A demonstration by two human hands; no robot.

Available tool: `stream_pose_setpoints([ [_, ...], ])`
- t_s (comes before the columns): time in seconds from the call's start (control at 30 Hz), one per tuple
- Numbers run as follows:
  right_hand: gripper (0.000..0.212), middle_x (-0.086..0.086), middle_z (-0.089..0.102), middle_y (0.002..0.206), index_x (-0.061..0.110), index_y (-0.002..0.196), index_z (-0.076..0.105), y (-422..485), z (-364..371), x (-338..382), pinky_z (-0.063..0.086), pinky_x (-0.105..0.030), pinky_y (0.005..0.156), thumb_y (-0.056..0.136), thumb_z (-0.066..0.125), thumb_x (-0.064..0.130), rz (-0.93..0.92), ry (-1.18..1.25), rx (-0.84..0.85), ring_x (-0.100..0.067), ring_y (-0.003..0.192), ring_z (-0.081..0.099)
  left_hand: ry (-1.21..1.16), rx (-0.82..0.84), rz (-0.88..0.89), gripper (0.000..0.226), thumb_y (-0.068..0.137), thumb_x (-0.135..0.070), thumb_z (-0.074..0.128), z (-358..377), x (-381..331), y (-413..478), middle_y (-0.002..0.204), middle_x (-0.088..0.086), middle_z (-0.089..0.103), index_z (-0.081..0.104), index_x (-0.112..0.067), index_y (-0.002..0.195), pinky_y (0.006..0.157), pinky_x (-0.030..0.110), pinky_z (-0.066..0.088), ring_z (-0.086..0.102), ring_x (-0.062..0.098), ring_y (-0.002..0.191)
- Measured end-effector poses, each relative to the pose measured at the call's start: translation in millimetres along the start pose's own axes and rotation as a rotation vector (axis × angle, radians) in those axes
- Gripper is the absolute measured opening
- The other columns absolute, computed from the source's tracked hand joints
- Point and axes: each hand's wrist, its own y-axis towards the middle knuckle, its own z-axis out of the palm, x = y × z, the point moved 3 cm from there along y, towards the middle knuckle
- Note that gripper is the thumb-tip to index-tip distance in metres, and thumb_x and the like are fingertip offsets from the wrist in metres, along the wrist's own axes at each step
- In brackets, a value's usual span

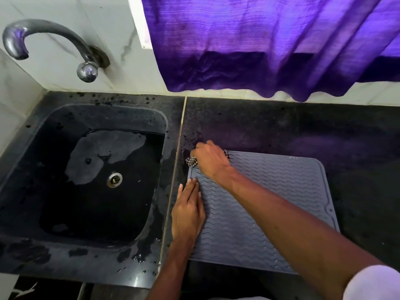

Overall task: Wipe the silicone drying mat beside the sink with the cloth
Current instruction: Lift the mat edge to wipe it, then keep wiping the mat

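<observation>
One silicone drying mat [270, 202], grey with wavy ridges, lies flat on the black counter [281, 126] just right of the sink [65, 118]; its left edge runs along the counter seam. One cloth [192, 162], black-and-white check, is bunched at the mat's far-left corner, bits showing either side of the right hand [213, 161]. That hand's fingers are curled over the cloth, gripping it, and it covers most of the cloth. Left hand [188, 211] lies flat on the mat's left edge, fingers straight and together, tips just short of the cloth, holding nothing. Right forearm crosses the mat diagonally, hiding part of it. One tap [54, 40] over the sink, one drain [114, 179], water pooled inside. One purple curtain [270, 50] hangs over the counter's far edge. Droplets near the sink rim
</observation>
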Motion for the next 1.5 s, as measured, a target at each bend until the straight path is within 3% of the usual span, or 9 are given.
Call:
stream_pose_setpoints([
  [0.07, 0.039, -0.008, 0.066, 0.105, 0.019, 0.11, 0.071, -3.2, -4.4, -4.7, 0.054, -0.039, 0.081, 0.08, 0.063, -0.004, 0.017, 0.058, 0.032, -0.032, 0.103, 0.061, 0.0, -0.02, -0.009, 0.04, 0.099, -0.017, 0.044, -1.5, -0.4, 0.0, 0.134, 0.011, 0.065, 0.067, 0.003, 0.126, 0.117, 0.037, 0.036, 0.057, 0.019, 0.128],
  [0.23, 0.04, -0.004, 0.062, 0.115, 0.02, 0.121, 0.066, -27.0, -9.9, -29.8, 0.045, -0.042, 0.089, 0.085, 0.063, 0.002, 0.1, -0.063, -0.153, -0.028, 0.11, 0.053, 0.015, -0.023, -0.011, 0.041, 0.1, -0.02, 0.042, -1.6, -3.2, 0.5, 0.133, 0.01, 0.066, 0.068, 0.002, 0.124, 0.111, 0.043, 0.045, 0.057, 0.02, 0.127],
  [0.5, 0.061, 0.001, 0.061, 0.124, 0.027, 0.128, 0.061, -45.7, 11.1, -55.1, 0.051, -0.039, 0.085, 0.077, 0.064, -0.007, 0.091, 0.047, -0.143, -0.026, 0.108, 0.051, 0.013, -0.012, -0.01, 0.042, 0.102, -0.021, 0.041, -2.9, -2.5, 0.8, 0.134, 0.01, 0.065, 0.066, 0.003, 0.125, 0.121, 0.027, 0.028, 0.062, 0.022, 0.124],
  [0.73, 0.055, -0.004, 0.066, 0.117, 0.021, 0.123, 0.066, -61.0, -4.4, -98.3, 0.053, -0.043, 0.084, 0.078, 0.063, -0.009, 0.211, 0.105, -0.191, -0.029, 0.104, 0.057, 0.002, 0.023, -0.038, 0.043, 0.101, -0.022, 0.041, -2.4, -1.3, 0.8, 0.136, 0.008, 0.063, 0.066, 0.001, 0.126, 0.121, 0.024, 0.025, 0.06, 0.02, 0.126],
  [0.87, 0.064, 0.0, 0.064, 0.122, 0.022, 0.125, 0.064, -72.7, 5.9, -109.7, 0.05, -0.036, 0.081, 0.071, 0.069, -0.01, 0.212, 0.111, -0.151, -0.025, 0.106, 0.054, 0.004, 0.031, -0.037, 0.044, 0.102, -0.024, 0.039, -3.3, -1.6, 1.8, 0.135, 0.008, 0.064, 0.067, 0.001, 0.126, 0.122, 0.019, 0.02, 0.061, 0.021, 0.124],
  [1.03, 0.057, -0.001, 0.067, 0.114, 0.025, 0.121, 0.067, -68.2, 0.9, -114.3, 0.053, -0.04, 0.085, 0.075, 0.067, -0.007, 0.205, 0.135, -0.154, -0.027, 0.105, 0.058, -0.016, 0.064, -0.082, 0.044, 0.101, -0.025, 0.04, -1.8, 0.4, 1.3, 0.137, 0.004, 0.063, 0.066, -0.001, 0.128, 0.12, 0.013, 0.015, 0.063, 0.022, 0.124],
  [1.23, 0.051, -0.005, 0.07, 0.103, 0.017, 0.111, 0.069, -97.0, -1.2, -150.3, 0.054, -0.04, 0.075, 0.07, 0.065, -0.013, 0.331, 0.078, -0.306, -0.03, 0.092, 0.061, -0.014, 0.059, -0.048, 0.043, 0.1, -0.022, 0.041, -1.7, -0.1, 1.7, 0.135, 0.008, 0.065, 0.067, 0.001, 0.126, 0.122, 0.019, 0.019, 0.063, 0.023, 0.122],
  [1.4, 0.073, -0.002, 0.07, 0.107, 0.015, 0.112, 0.07, -110.7, 16.6, -165.9, 0.052, -0.035, 0.077, 0.049, 0.065, -0.022, 0.347, 0.23, -0.279, -0.027, 0.088, 0.061, -0.014, 0.062, -0.048, 0.043, 0.101, -0.022, 0.041, -1.5, 0.9, 1.3, 0.135, 0.008, 0.064, 0.066, 0.001, 0.126, 0.123, 0.022, 0.021, 0.062, 0.022, 0.124],
  [1.5, 0.048, -0.002, 0.069, 0.098, 0.025, 0.103, 0.071, -109.3, 11.0, -172.3, 0.051, -0.04, 0.072, 0.064, 0.068, -0.003, 0.395, 0.384, -0.26, -0.024, 0.083, 0.063, -0.029, 0.066, -0.062, 0.043, 0.101, -0.023, 0.041, -1.6, 1.2, 0.9, 0.136, 0.006, 0.063, 0.066, 0.0, 0.128, 0.123, 0.023, 0.022, 0.061, 0.019, 0.125],
])
